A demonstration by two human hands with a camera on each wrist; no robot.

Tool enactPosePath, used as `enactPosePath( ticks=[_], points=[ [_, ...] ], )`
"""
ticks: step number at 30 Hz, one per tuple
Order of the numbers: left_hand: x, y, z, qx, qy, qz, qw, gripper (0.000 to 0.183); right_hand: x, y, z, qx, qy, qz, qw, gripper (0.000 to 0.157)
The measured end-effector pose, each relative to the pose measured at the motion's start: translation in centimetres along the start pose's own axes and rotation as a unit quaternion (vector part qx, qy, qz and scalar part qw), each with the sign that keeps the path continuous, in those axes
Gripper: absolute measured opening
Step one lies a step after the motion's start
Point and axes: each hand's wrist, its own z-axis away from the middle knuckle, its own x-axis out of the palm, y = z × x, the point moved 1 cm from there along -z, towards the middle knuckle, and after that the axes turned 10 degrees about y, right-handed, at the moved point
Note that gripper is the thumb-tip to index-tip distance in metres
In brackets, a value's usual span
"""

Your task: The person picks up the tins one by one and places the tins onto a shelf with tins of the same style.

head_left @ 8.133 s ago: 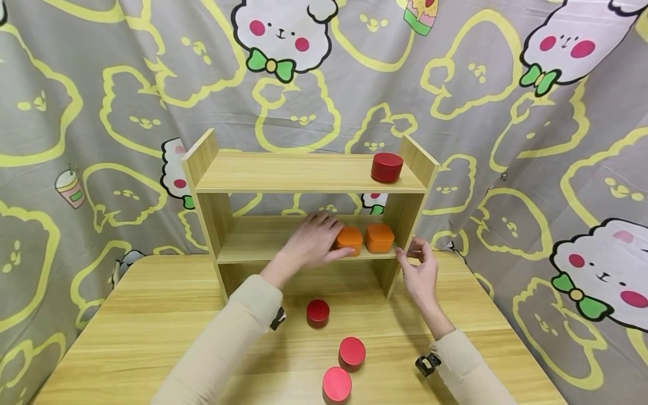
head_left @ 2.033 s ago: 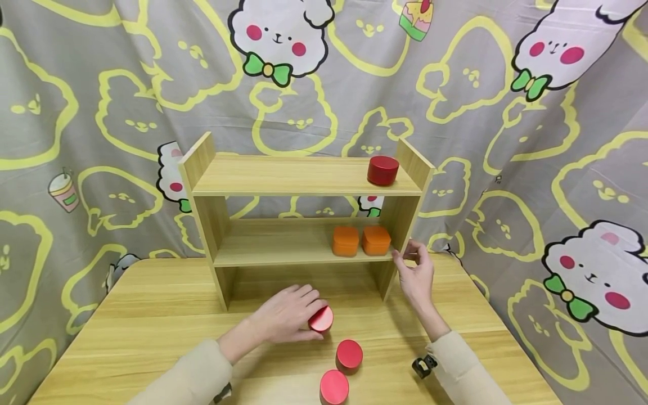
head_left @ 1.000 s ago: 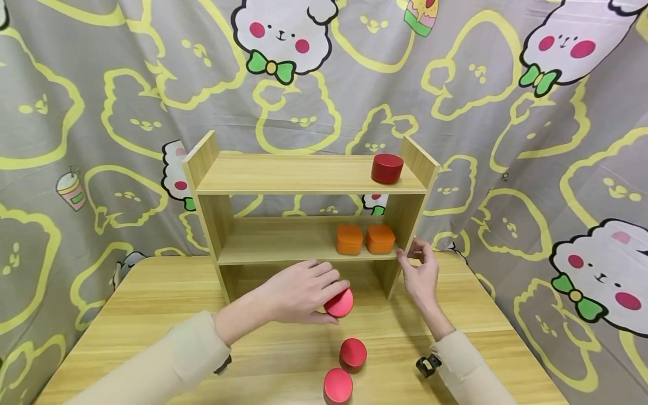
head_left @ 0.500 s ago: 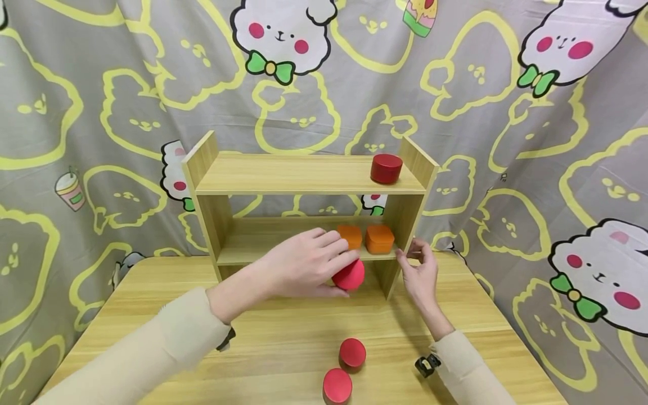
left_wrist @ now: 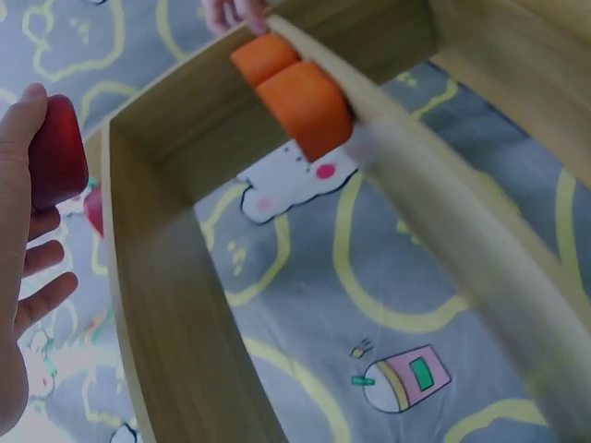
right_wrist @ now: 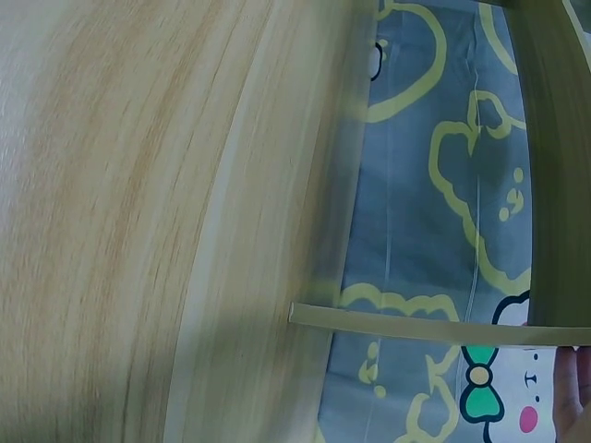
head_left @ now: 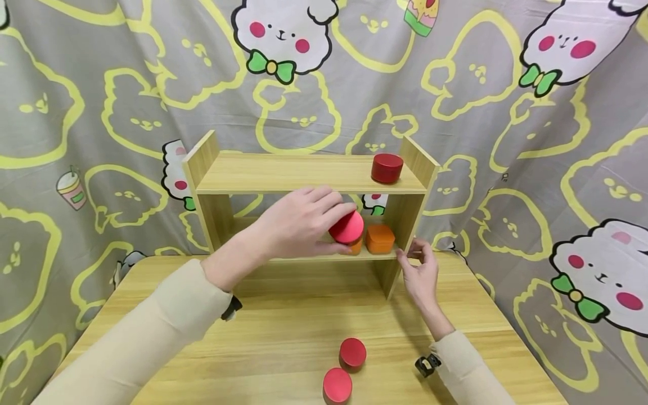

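Note:
My left hand (head_left: 304,224) pinches a round red tin (head_left: 349,226) between thumb and fingers, in front of the wooden shelf's middle level. In the left wrist view the red tin (left_wrist: 57,152) shows at the left edge, apart from the shelf boards. Two orange square tins (head_left: 379,239) stand on the middle board at its right end; the held tin partly covers one of them in the head view. My right hand (head_left: 420,270) holds the shelf's right side panel (head_left: 405,225) at middle-board height, thumb at the front edge and fingers behind it.
Another red tin (head_left: 387,168) stands on the top board (head_left: 293,171) at the right. Two more red tins, a farther one (head_left: 352,353) and a nearer one (head_left: 337,385), stand on the wooden table (head_left: 273,349) in front. A patterned curtain (head_left: 455,140) hangs behind.
Earlier my left hand was at an orange tin on the middle board. It then took a red tin off the table and raised it to the shelf. My right hand stayed put.

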Motion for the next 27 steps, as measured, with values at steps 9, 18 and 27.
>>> enactPosePath(
  ticks=[9, 18, 27],
  points=[
    [-0.2, -2.3, -1.1, -0.061, 0.002, 0.016, 0.9980, 0.061, 0.0, 0.0, 0.0, 0.005, 0.001, 0.001, 1.000, 0.029],
    [0.0, -2.9, -2.0, -0.090, -0.006, 0.001, 0.9959, 0.062, 0.0, 0.1, 0.1, 0.002, 0.002, 0.000, 1.000, 0.030],
    [0.7, -3.7, -3.0, -0.107, -0.026, -0.002, 0.9939, 0.057, 0.0, 0.2, 0.0, -0.002, 0.003, -0.003, 1.000, 0.030]
  ],
)
